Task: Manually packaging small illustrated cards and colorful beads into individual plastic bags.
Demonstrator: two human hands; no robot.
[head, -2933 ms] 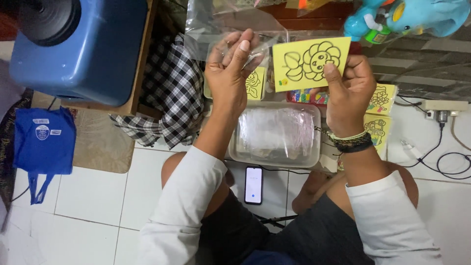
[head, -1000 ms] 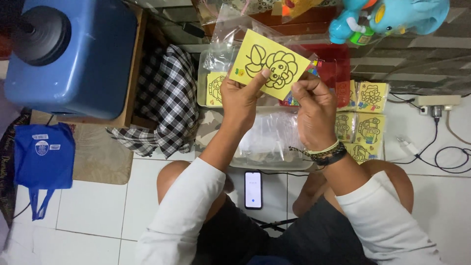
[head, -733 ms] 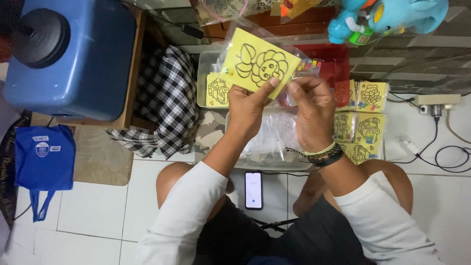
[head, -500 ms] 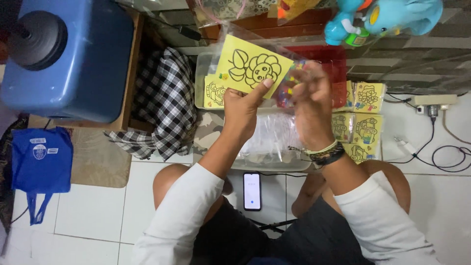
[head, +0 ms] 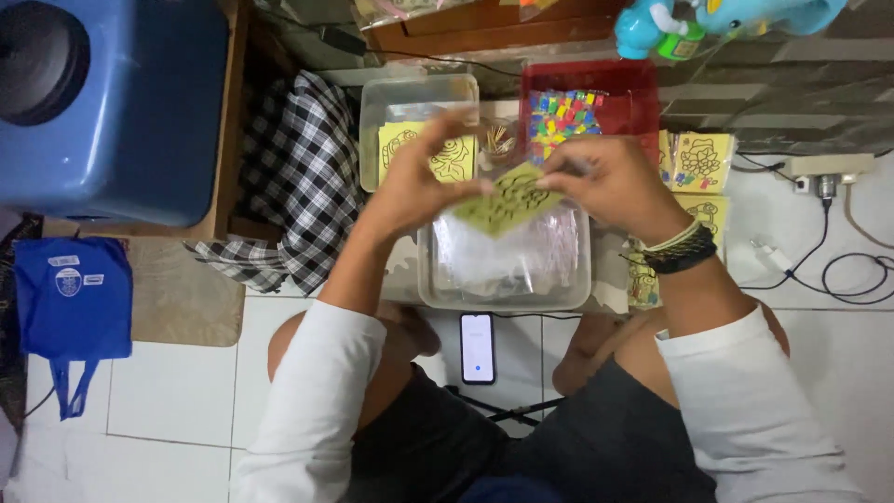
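1. Head camera, looking straight down: a person sits on a white tiled floor, knees apart, in long white sleeves, with both hands raised over a clear plastic tub point(head: 507, 279).
2. The left hand point(head: 414, 182) and the right hand point(head: 605, 177) share one yellow card point(head: 507, 200) printed with a black line drawing. Each hand pinches an edge with its fingertips. The card is tilted nearly flat and hangs just above the tub.
3. The right wrist wears dark and pale bracelets point(head: 680, 250).
4. The tub holds crumpled clear plastic bags point(head: 521, 256).
5. Behind the left hand stands a second clear box point(head: 410, 98) holding more yellow cards of the same kind.
6. Behind the right hand sits a red tray point(head: 624, 79) with small multicoloured pieces.
7. More yellow picture cards point(head: 703, 163) lie on the floor beyond the right wrist.
8. A phone point(head: 477, 347) lies on the floor between the knees, touching nothing else.
9. To the left are a checked black-and-white cloth point(head: 293, 177), a large blue container point(head: 112, 102) and a blue bag point(head: 74, 298).
10. At the top right is a blue toy point(head: 708, 19); cables and a plug strip point(head: 824, 172) lie at far right.
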